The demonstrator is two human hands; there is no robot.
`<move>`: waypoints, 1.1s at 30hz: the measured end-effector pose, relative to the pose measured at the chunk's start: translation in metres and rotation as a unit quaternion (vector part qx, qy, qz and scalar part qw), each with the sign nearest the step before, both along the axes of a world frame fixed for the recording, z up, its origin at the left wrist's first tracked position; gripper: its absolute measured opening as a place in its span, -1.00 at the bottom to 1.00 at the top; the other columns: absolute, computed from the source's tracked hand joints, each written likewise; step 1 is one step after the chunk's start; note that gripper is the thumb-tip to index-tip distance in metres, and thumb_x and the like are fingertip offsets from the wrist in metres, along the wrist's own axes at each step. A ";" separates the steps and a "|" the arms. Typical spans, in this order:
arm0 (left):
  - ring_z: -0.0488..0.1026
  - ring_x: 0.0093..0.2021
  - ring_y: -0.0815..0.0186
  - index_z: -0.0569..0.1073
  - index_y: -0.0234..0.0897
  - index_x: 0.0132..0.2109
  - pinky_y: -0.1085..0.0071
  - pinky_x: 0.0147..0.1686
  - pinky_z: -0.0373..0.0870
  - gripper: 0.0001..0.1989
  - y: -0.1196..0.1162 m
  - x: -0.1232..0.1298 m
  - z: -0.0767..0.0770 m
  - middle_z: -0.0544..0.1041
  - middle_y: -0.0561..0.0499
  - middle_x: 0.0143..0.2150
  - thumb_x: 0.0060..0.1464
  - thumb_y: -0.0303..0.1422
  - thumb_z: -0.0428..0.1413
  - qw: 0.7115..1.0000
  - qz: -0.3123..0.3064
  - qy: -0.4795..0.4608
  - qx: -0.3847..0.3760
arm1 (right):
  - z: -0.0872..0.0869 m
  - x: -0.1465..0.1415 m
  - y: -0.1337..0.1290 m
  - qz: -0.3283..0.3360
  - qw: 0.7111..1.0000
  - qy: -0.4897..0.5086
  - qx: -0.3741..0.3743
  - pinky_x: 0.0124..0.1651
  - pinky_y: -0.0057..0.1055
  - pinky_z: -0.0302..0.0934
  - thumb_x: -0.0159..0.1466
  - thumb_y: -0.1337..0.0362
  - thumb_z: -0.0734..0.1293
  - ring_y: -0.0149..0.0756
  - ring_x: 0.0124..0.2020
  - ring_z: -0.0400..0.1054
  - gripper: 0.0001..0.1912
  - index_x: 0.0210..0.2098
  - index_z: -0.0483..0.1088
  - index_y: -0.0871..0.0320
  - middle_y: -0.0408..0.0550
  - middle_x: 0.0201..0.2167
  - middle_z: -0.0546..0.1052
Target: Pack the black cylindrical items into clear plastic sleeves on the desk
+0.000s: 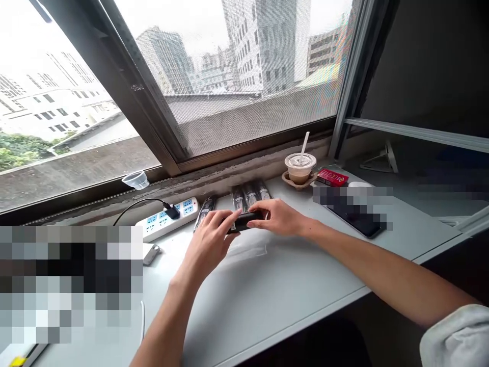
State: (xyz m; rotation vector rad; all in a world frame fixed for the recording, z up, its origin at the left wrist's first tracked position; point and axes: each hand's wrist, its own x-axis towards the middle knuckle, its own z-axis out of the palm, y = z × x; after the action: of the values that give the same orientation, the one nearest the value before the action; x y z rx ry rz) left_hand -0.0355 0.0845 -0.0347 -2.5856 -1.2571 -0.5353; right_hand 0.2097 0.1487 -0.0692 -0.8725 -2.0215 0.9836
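My left hand [208, 244] and my right hand [277, 216] meet over the desk, and both grip a black oblong object [244, 221] from either end. Its exact kind is hard to tell. Just behind it, several dark packets in clear wrapping [248, 196] lie side by side. Another wrapped packet [204, 214] lies close behind my left hand, partly hidden by its fingers. A sheet of clear plastic [246, 250] lies on the desk beneath my hands.
The white desk [267, 285] runs along a window. A power strip [168, 219] with a plugged-in black cable is to the left. To the right are an iced drink with a straw [300, 168], a red box [332, 177] and a black phone [355, 219]. A small plastic cup [135, 179] stands on the sill.
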 end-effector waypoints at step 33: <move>0.44 0.13 -0.01 0.48 -0.16 0.23 -0.01 0.13 0.44 -0.62 0.015 -0.036 -0.012 0.53 -0.16 0.13 0.31 -0.29 0.15 0.995 0.075 -0.062 -0.008 | -0.005 0.023 0.025 0.029 0.983 -0.002 0.184 0.18 -0.17 0.33 0.27 0.32 0.46 -0.12 0.08 0.46 -0.58 0.13 0.48 0.04 0.01 0.07 0.53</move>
State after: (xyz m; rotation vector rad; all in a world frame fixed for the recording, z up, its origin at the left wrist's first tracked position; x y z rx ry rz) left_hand -0.0719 0.1000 -0.0471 -2.4777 -1.4871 -0.6682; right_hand 0.2323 0.1733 -0.0744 -0.6194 -2.1498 0.6071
